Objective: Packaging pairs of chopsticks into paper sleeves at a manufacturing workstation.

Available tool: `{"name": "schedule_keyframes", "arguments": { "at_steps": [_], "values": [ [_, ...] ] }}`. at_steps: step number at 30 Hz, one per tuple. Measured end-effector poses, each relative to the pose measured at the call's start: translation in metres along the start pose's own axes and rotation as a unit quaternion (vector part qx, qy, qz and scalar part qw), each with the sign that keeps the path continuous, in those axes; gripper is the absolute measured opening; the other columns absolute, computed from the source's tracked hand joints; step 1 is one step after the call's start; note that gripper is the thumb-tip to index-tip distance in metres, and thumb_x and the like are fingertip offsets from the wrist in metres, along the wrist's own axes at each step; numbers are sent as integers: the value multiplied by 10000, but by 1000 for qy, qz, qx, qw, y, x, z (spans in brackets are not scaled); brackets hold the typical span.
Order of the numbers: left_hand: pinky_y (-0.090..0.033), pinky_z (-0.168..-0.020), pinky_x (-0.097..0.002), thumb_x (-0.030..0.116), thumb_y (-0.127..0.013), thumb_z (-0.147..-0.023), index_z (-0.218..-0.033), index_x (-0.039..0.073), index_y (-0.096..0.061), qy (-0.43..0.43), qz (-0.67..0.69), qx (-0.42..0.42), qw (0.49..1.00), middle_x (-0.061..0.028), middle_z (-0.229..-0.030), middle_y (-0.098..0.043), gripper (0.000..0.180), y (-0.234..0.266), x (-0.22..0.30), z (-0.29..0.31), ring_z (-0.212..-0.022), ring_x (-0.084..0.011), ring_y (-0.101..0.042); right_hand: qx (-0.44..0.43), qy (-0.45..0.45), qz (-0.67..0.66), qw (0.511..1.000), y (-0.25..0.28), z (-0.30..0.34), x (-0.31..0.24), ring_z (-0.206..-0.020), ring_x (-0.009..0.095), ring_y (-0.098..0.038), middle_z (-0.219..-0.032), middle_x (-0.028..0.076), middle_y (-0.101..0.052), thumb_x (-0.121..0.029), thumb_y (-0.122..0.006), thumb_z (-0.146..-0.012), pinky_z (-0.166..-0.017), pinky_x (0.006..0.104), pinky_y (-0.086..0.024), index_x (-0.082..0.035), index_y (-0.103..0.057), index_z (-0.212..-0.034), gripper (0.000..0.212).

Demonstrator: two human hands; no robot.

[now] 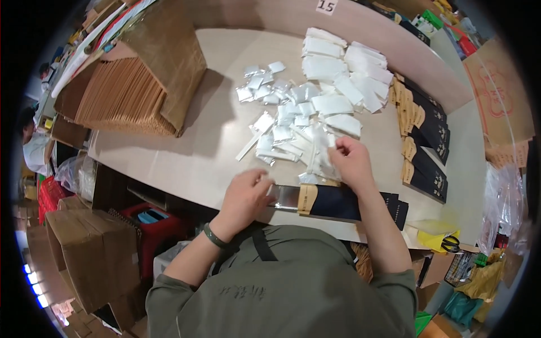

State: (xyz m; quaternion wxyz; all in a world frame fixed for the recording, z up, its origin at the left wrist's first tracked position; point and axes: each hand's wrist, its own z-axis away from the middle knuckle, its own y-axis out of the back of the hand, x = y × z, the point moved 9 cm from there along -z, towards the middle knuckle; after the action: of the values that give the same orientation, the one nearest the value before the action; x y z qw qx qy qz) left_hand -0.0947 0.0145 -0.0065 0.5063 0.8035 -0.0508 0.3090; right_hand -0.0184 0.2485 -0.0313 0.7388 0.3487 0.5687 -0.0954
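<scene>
My left hand (pixel 243 197), slightly blurred, has its fingers curled at the left end of a shiny silver strip (pixel 285 198). That strip runs into a dark navy sleeve (pixel 332 203) with a tan band, lying along the table's near edge. More navy sleeves (pixel 394 207) show beneath my right forearm. My right hand (pixel 353 163) pinches a slim clear-and-white packet (pixel 322 152) at the near side of a pile. Small silvery square sachets (pixel 267 84) and white paper-like packets (pixel 324 59) are heaped beyond both hands.
At the left stands an open cardboard box (pixel 169 62) packed with upright brown cards (pixel 115 98). Navy-and-tan sleeves (pixel 425 160) are stacked along the right side. Black-handled scissors (pixel 450 243) lie by a yellow item at the right corner. A raised partition (pixel 270 17) borders the far side.
</scene>
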Motion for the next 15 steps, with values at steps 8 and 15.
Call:
{"name": "schedule_keyframes", "arguments": {
  "at_steps": [8,15],
  "values": [
    [-532,-773,-408,205,-707,-832,-1064,55,-690,191,-240,274,911,-153,-1000,-694,277,233,-147,-44,-893,-318,-678,-185,314,331,870,-131,84,-55,-806,327,-621,-800,124,-607,-97,-645,-798,-648,428,-496,-40,-580,-782,88],
    [-517,-801,-455,129,-590,-849,-1028,37,-717,269,-253,83,926,-248,-929,-672,238,231,-213,-59,-912,-409,-649,-247,233,268,902,-131,77,-65,-835,336,-608,-830,104,-573,-198,-673,-853,-718,452,-500,-66,-591,-913,167]
  ]
}}
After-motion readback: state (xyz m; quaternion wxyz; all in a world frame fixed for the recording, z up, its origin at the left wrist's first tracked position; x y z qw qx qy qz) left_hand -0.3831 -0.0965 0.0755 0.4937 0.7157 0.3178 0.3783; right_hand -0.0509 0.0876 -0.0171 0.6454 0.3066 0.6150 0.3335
